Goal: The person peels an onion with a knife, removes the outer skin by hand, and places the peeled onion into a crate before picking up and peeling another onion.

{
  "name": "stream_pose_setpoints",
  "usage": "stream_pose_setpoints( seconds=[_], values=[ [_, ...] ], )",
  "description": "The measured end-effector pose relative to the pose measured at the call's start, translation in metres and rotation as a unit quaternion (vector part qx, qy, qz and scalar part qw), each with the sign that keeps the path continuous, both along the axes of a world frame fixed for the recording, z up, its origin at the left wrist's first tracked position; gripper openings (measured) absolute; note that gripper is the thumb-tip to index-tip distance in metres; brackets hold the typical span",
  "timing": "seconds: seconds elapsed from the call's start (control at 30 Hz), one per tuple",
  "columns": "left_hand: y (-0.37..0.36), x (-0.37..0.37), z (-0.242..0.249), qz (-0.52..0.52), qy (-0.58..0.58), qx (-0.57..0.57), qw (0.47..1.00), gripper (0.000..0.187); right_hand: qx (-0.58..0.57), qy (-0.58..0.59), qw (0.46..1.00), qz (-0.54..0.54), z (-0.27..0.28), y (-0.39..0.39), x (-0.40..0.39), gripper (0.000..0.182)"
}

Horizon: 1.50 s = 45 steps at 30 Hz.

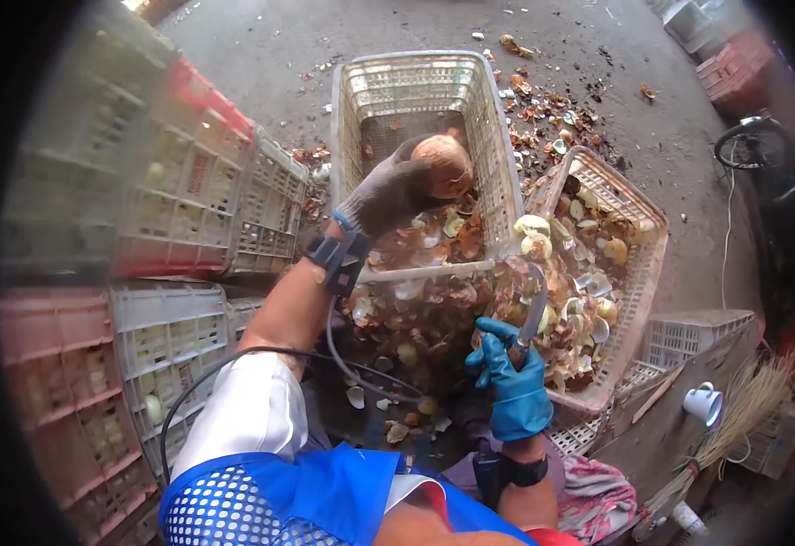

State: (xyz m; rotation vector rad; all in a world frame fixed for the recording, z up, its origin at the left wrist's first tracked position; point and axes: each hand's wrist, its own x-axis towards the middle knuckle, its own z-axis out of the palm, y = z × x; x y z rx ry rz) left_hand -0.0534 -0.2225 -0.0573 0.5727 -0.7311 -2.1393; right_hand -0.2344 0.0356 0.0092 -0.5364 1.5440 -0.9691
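My left hand (402,193), in a grey work glove, is closed around a brown-skinned onion (445,166). It holds the onion over a pale plastic crate (504,150) that has loose skins and an open mesh floor in it. In a blue rubber glove, my right hand (516,380) grips a knife (534,309) with a curved blade, which points up and away from me. To the right of the blade, a second crate (657,246) is tilted and filled with peels, onion scraps and a few pale peeled onions (534,235).
Stacked crates of onions (179,191) rise on my left. Onion skins (557,118) litter the floor beyond the crates. On the right are a white enamel mug (702,403), a straw broom (743,409) and another crate (689,338). A dark cable (234,357) crosses my left arm.
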Motion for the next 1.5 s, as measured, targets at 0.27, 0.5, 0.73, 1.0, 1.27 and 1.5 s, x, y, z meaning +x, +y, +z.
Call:
stream_pose_setpoints(
  seconds=[0.27,0.5,0.73,1.0,1.27,1.5],
  values=[
    [0.108,0.023,0.055,-0.022,0.031,-0.053,0.998,0.079,-0.149,0.147,0.977,-0.035,-0.021,0.033,0.021,0.027],
    [0.190,0.057,0.069,-0.059,0.029,0.027,0.997,0.077,-0.306,0.328,0.892,0.057,-0.025,0.055,0.041,0.033],
    [0.227,0.067,0.071,-0.049,0.017,0.087,0.995,0.069,-0.187,0.251,0.949,0.035,-0.015,0.062,0.051,0.031],
    [0.214,0.061,0.060,0.001,-0.027,-0.020,0.999,0.091,-0.304,0.317,0.895,0.077,-0.031,0.049,0.054,0.033],
    [0.223,0.056,0.082,0.005,-0.112,-0.008,0.994,0.085,-0.297,0.440,0.837,0.132,0.003,0.049,0.060,0.036],
    [0.228,0.053,0.072,0.000,-0.222,-0.095,0.970,0.079,-0.282,0.499,0.807,0.143,0.005,0.053,0.062,0.024]
  ],
)
